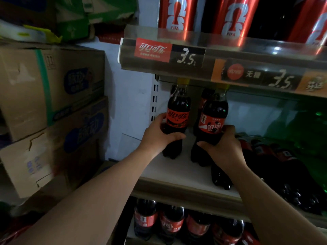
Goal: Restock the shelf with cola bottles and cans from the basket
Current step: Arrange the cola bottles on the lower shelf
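Head view: both your hands are on the mid shelf [177, 172], one cola bottle each. Your left hand [159, 137] is wrapped round the lower body of the left bottle [178, 117], thumb across the front below the label. Your right hand [225, 147] curls round the right bottle [213, 124] the same way. Both look upright w/ bases on or just above the white board; can't tell which. Rear bottles [205, 99] stand right behind them, so I'd push each one straight back till it touches, label facing out, then let go one hand at a time. Watch the dark bottle [221, 177] just under your right wrist, lower centre-right of frame: a sloppy pull-back could knock it over. Cans [177, 13] sit on the shelf above, top of frame. Basket isn't in view.
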